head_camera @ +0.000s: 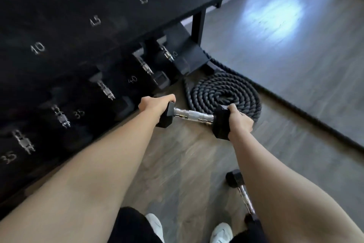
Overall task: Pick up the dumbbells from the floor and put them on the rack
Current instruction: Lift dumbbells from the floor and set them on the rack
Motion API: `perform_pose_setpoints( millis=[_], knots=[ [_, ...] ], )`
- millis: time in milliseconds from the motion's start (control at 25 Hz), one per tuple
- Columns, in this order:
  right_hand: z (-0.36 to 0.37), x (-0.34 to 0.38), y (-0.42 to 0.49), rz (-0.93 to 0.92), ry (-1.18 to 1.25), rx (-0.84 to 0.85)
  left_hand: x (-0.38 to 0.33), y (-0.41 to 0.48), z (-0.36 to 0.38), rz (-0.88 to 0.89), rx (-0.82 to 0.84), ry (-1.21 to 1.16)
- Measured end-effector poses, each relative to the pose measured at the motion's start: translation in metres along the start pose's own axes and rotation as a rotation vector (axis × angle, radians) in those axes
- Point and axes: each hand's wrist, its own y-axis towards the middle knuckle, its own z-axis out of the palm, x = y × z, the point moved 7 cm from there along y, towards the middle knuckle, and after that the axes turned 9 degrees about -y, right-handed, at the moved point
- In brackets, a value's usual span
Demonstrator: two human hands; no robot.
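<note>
A black hex dumbbell with a chrome handle hangs crosswise above the wooden floor, in front of the black rack. My left hand grips its left head and my right hand grips its right head. A second dumbbell lies on the floor near my right foot, partly hidden by my right forearm. The rack's lower shelf holds several dumbbells beside painted numbers 35 and 40. Its top shelf, marked 10, 15 and 20, looks bare.
A coiled black battle rope lies on the floor just beyond the held dumbbell, its tail running off to the right. My white shoes show at the bottom edge. Grey floor stretches to the right of the rack.
</note>
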Motion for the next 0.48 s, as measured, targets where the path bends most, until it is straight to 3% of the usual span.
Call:
perform_pose_setpoints(
  millis=[240, 480],
  knots=[
    [-0.049, 0.211, -0.181, -0.176, 0.069, -0.026, -0.240, -0.131, -0.094, 0.165, 0.027, 0.007],
    [0.000, 0.303, -0.264, -0.186, 0.181, 0.077, -0.365, -0.140, -0.170, 0.287, -0.015, 0.030]
  ],
)
